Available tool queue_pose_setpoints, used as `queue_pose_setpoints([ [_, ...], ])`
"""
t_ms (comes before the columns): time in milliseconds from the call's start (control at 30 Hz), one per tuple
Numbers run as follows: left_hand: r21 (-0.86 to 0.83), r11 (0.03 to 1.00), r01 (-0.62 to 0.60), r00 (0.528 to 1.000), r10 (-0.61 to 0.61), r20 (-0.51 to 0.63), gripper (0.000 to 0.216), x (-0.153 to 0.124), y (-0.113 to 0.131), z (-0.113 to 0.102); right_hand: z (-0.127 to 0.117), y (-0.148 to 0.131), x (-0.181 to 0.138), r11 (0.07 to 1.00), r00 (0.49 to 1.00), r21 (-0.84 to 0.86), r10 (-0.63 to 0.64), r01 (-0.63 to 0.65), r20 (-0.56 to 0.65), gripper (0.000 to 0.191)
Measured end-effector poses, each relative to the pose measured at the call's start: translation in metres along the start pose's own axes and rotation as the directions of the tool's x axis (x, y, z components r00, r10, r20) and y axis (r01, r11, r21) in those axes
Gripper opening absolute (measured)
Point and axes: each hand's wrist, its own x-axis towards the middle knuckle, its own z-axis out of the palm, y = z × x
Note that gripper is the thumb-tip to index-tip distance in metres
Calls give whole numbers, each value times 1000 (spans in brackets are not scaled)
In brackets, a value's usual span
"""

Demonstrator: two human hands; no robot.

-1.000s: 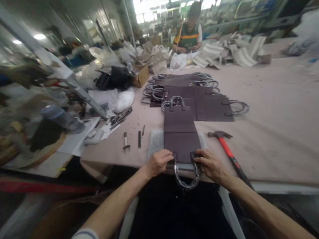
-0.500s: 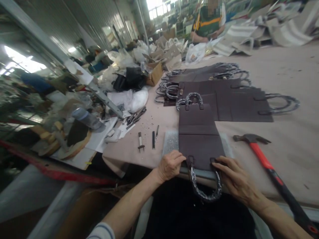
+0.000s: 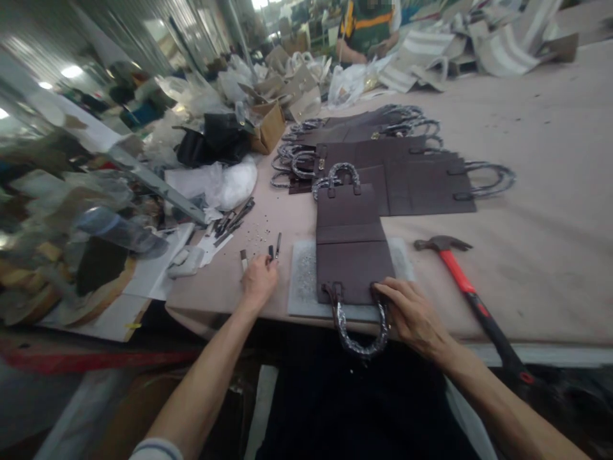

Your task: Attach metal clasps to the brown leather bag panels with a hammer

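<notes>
A dark brown bag panel point(image 3: 354, 262) lies over a pale slab point(image 3: 302, 275) at the table's front edge. Its near handle point(image 3: 363, 348), wrapped in clear film, hangs toward me. My right hand point(image 3: 414, 313) grips the panel's near right corner, by the handle tab. Away to the left, my left hand point(image 3: 260, 281) is down among small hand tools with its fingers curled; what they close on is hidden. Just past the fingertips show a short black rod tool point(image 3: 271, 252) and a thin metal rod point(image 3: 278, 245). A pronged tool point(image 3: 244, 260) is partly covered by this hand.
A hammer point(image 3: 460, 271) with a red and black handle lies on the right. Behind the panel are stacked brown bag pieces point(image 3: 421, 182). Loose strips point(image 3: 234, 220), a cardboard box point(image 3: 269, 128) and plastic wrap point(image 3: 237, 182) sit left. Across the table is another person point(image 3: 368, 32).
My left hand has let go of the panel's left corner and moved left to the small tools. My right hand stays at the right corner. The whole view has shifted.
</notes>
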Motion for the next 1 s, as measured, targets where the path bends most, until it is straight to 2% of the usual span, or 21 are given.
queue_pose_setpoints([
  [67, 103, 991, 86, 986, -100, 132, 37, 21, -12, -2, -2, -2, 1, 1000, 1000, 25, 10, -10, 7, 42],
  [133, 175, 980, 95, 964, -134, 229, 40, 39, -18, 0, -2, -2, 1, 999, 1000, 43, 16, -16, 7, 44],
  [267, 219, 972, 88, 910, -167, 379, 23, 59, -16, 2, -2, -2, -1, 997, 1000, 83, 4, -3, -19, 47],
  [333, 218, 968, 122, 880, -207, 426, 19, 64, -14, 3, -2, -2, -2, 996, 1000, 86, 11, -9, -23, 48],
  [400, 180, 967, 182, 860, -245, 448, 16, 67, -14, 4, -2, -2, -2, 995, 999, 92, 31, -29, -21, 47],
  [500, -60, 933, 354, 844, -291, 451, 15, 66, -18, 4, -3, -3, -1, 994, 999, 99, 43, -41, -11, 45],
  [600, -306, 825, 475, 828, -302, 472, 15, 57, -21, -1, -6, -6, 2, 996, 999, 79, 39, -40, 17, 45],
  [700, -451, 734, 508, 823, -261, 504, 18, 40, -18, -11, -10, -8, 2, 996, 997, 82, 34, -39, 67, 47],
  [767, -624, 569, 535, 825, -190, 533, 24, 25, -11, -16, -11, -8, 1, 994, 996, 105, 18, -27, 89, 48],
  [867, -795, 249, 554, 822, -11, 569, 38, 1, 8, -19, -13, -6, -1, 991, 996, 128, 15, -26, 88, 48],
  [933, -820, 141, 555, 818, 85, 569, 48, -14, 26, -15, -14, -6, -2, 990, 995, 136, 27, -40, 96, 49],
  [1000, -846, 83, 526, 837, 126, 532, 51, -27, 45, -8, -14, -6, -2, 989, 993, 136, 46, -61, 110, 50],
])
